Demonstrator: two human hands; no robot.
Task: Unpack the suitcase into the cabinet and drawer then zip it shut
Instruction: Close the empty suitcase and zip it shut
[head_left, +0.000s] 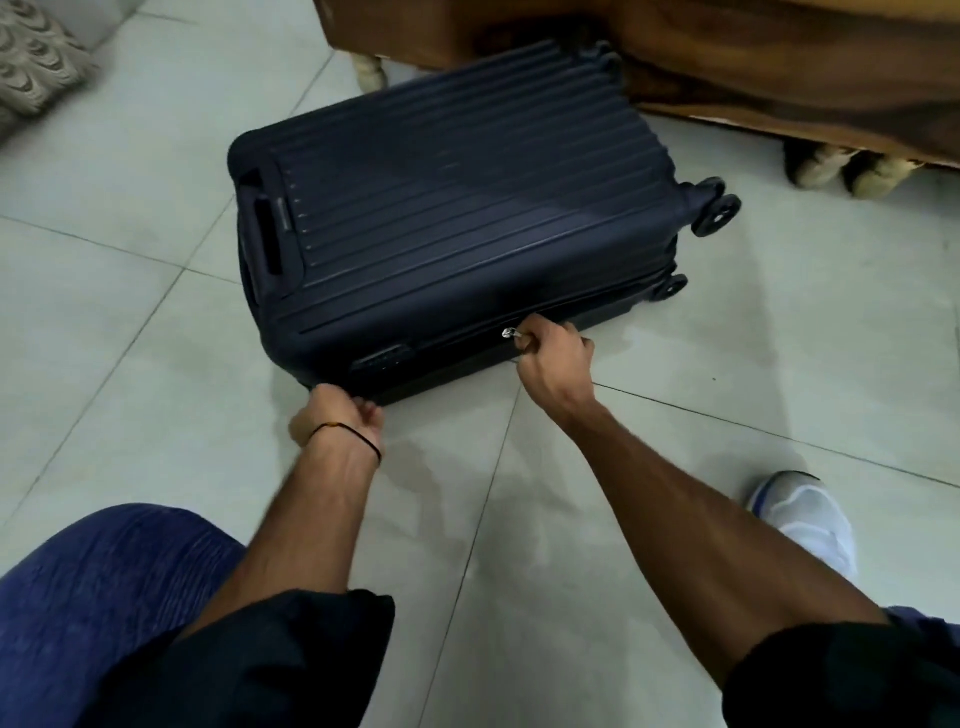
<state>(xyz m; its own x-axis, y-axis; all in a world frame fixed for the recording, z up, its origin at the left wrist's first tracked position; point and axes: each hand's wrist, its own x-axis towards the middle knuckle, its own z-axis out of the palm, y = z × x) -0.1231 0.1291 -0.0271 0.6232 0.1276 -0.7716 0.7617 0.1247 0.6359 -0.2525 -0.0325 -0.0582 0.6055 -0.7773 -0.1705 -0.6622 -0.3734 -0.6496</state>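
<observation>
A dark navy ribbed hard-shell suitcase (457, 218) lies flat on the tiled floor with its lid down. My right hand (553, 364) pinches the silver zipper pull (508, 333) on the near side seam, about halfway along. My left hand (337, 413) grips the suitcase's near left bottom corner, fingers curled against the shell. A combination lock (382, 358) sits on the side between my two hands. The suitcase's inside is hidden.
Wooden furniture (753, 67) on turned pale legs (370, 70) stands right behind the suitcase, touching its far wheels. A patterned cushion (31, 62) lies at the far left. My white shoe (808, 514) is at the right, my blue-trousered knee (104, 597) at the lower left.
</observation>
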